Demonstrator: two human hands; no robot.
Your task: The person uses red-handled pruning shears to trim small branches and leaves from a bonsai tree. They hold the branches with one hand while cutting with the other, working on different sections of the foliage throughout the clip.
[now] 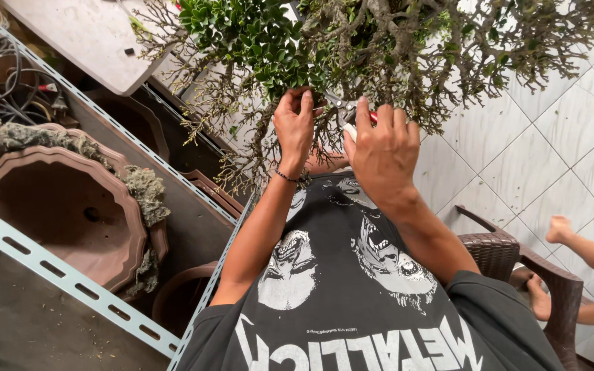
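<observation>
Both hands up in the lower branches of a bonsai tree [379, 48]. Left hand [295, 127]: fingers pinched shut on a thin twig [314, 110], wrist bent, back of hand to camera, dark cord bracelet [287, 177] on the wrist. Right hand [381, 148]: closed around pruning scissors [342, 106]; only the metal tips and a bit of red handle show past the knuckles, rest is hidden in the fist. Blade opening: can't tell, too small and partly behind twigs. Tree top cut off by frame edge; its pot is not visible. Forearms rise from a black printed T-shirt [352, 309]. Left: metal shelf rail [70, 278] with an empty brown ceramic pot [63, 213]. Lower right: another person's bare feet [558, 230] by a wicker chair [517, 264], body cut off.
</observation>
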